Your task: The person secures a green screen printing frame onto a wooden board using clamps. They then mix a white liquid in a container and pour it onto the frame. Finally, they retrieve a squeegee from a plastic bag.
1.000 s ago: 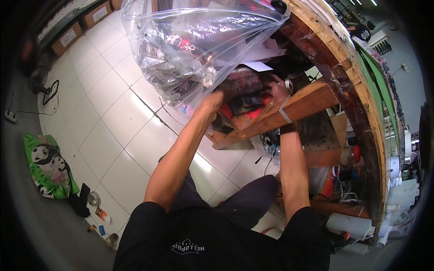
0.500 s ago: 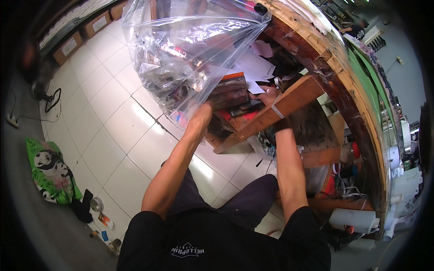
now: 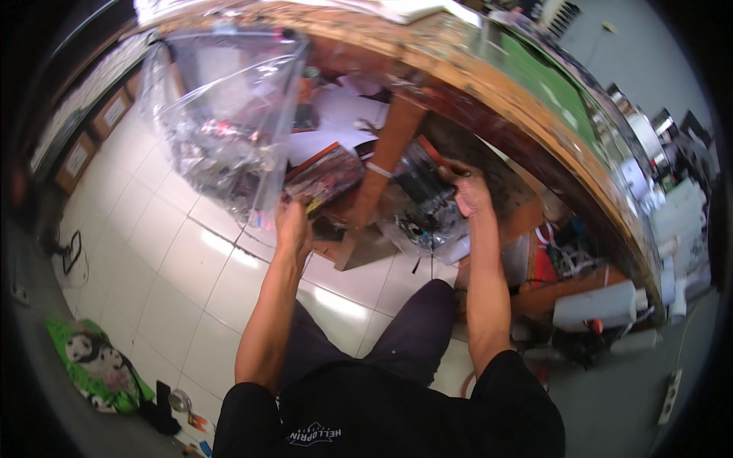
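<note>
Both my hands reach under a wooden workbench, one on each side of its upright wooden leg (image 3: 393, 137). To the left of the leg, my left hand (image 3: 294, 221) grips the near end of a dark rectangular box (image 3: 330, 177) with an orange edge. On the other side, my right hand (image 3: 468, 189) is closed on a dark flat box (image 3: 421, 174), also edged in orange. White papers (image 3: 332, 114) lie behind the left box. Below the right one rests a crumpled clear plastic bag (image 3: 427, 233) with small dark items inside.
A large clear plastic bag (image 3: 206, 153) full of scraps hangs from the bench edge (image 3: 473, 69) at the left. White rolls (image 3: 599, 305) and cables are under the bench at right. A green panda-print bag (image 3: 99, 366) lies on the floor at left.
My view has swung to the right. My right hand has come from behind the leg to its right side and now holds a dark box. My left hand still grips its box.
</note>
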The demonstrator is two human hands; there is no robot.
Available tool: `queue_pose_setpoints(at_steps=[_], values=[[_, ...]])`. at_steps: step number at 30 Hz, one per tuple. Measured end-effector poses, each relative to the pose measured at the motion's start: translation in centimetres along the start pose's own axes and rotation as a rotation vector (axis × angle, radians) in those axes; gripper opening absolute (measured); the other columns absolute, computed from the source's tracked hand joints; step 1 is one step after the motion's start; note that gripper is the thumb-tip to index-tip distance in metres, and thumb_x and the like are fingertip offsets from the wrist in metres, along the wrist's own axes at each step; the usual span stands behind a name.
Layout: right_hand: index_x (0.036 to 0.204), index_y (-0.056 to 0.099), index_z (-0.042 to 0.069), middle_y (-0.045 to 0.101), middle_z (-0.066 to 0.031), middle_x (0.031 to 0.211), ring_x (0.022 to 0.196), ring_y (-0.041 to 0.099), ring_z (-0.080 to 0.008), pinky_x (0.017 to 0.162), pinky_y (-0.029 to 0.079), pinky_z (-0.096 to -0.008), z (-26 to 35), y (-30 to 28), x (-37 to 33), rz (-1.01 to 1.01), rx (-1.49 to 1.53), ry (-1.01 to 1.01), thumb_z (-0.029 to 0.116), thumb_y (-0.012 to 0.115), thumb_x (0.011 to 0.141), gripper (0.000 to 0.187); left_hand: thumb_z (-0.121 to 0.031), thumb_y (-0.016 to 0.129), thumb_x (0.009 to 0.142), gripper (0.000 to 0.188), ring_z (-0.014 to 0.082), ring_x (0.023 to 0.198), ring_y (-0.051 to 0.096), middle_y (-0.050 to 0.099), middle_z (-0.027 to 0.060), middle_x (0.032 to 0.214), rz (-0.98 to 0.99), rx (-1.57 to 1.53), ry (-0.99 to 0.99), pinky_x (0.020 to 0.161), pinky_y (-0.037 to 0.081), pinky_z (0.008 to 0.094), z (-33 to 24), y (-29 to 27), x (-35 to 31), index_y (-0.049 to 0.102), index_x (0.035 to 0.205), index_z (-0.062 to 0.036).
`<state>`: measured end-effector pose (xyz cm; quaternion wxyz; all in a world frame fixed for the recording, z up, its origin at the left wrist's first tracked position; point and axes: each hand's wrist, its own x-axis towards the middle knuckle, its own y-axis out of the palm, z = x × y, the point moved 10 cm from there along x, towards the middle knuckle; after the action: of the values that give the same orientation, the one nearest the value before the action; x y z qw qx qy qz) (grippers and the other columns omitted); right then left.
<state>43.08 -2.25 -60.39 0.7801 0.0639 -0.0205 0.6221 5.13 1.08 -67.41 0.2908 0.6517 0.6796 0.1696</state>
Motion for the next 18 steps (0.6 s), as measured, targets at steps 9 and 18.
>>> queue_pose_setpoints(at_steps=[9,18], values=[[0.120,0.076,-0.004,0.075,-0.0063,0.108,0.100,0.066,-0.0133,0.094,0.049,-0.0291,-3.7,0.3,-1.1,-0.278,0.392,-0.096,0.008,0.084,0.089,0.035,0.011,0.054,0.094,0.050,0.0271,0.125,0.062,0.059,0.0197,0.137,-0.007,0.093,0.215,0.110,0.048,0.0375,-0.3,-1.8,0.1,0.038,0.141,0.0032],[0.110,0.080,0.001,0.077,-0.0116,0.103,0.098,0.070,-0.0188,0.090,0.052,-0.0343,-8.2,13.6,10.1,0.073,0.132,-0.157,0.014,0.075,0.094,0.020,0.007,0.048,0.099,0.054,0.0288,0.133,0.053,0.051,0.0227,0.141,-0.105,0.527,0.548,0.116,0.039,0.0394,-7.0,-4.0,-9.5,0.030,0.150,0.0040]])
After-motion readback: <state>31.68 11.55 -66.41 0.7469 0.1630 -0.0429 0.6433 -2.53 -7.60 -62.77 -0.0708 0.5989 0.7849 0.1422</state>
